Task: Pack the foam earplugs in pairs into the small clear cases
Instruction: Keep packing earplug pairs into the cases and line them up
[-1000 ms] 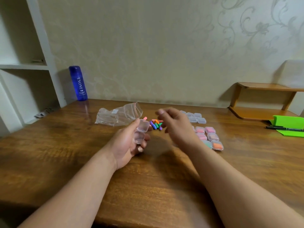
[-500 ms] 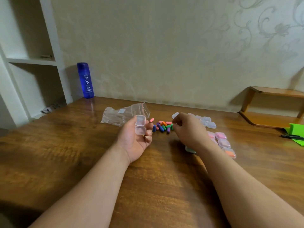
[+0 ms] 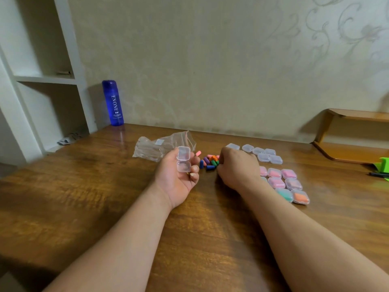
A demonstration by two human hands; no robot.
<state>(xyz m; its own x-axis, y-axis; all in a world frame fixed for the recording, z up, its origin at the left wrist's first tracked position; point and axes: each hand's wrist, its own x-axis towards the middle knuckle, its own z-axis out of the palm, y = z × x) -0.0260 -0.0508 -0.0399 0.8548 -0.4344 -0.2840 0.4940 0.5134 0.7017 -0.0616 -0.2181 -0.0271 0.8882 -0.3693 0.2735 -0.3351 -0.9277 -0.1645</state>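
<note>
My left hand (image 3: 179, 178) holds a small clear case (image 3: 183, 162) with its lid swung open, palm turned up, just left of the earplugs. A little heap of coloured foam earplugs (image 3: 208, 161) lies on the wooden table (image 3: 84, 197). My right hand (image 3: 236, 168) is down at the right edge of the heap with its fingers curled into the earplugs; whether it has one pinched is hidden. Several empty clear cases (image 3: 263, 154) sit behind that hand. Several filled cases (image 3: 282, 182) with pink, teal and orange earplugs lie to its right.
An empty clear plastic bag (image 3: 162, 145) lies behind my left hand. A blue bottle (image 3: 113, 103) stands at the back left by a white shelf unit (image 3: 42, 79). A low wooden shelf (image 3: 353, 140) and a green object (image 3: 384, 165) with a black pen are at the right.
My right hand has come down from mid-air onto the right side of the earplug heap. My left hand has kept the open case beside the heap. The view has shifted left.
</note>
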